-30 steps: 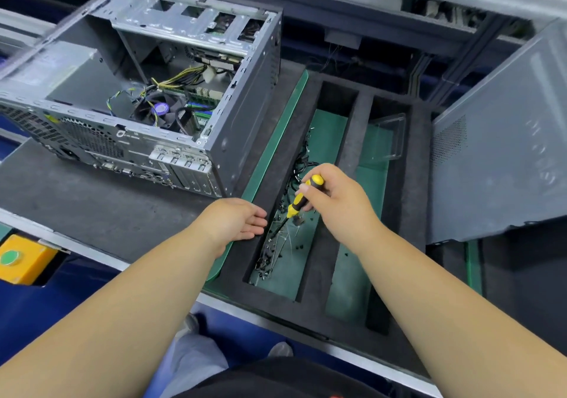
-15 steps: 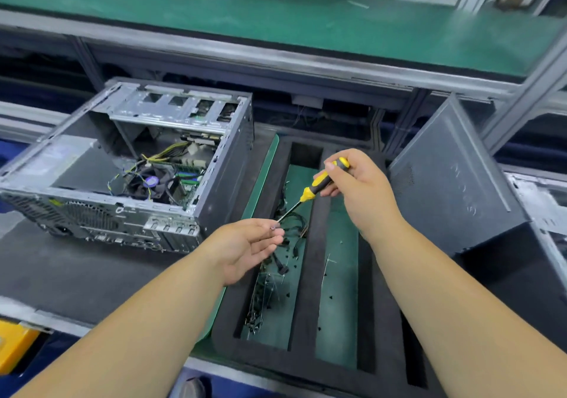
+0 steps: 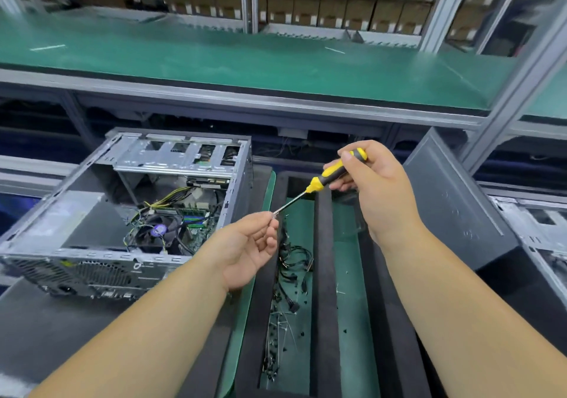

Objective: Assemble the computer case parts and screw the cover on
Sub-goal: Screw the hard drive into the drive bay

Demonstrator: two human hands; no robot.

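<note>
You have lifted both hands up out of the foam tray (image 3: 319, 244): your right hand (image 3: 374, 195) grips the one screwdriver (image 3: 325, 179), your left hand (image 3: 245, 250) pinches one screw (image 3: 271, 215) at its tip. Fastening comes next, I judge. One open case (image 3: 129, 210) sits left on the worktop, one cover (image 3: 454, 210) leans right.

Item pinched at screwdriver (image 3: 322, 182) tip too small to tell; second case (image 3: 540, 238) cut off right.
</note>
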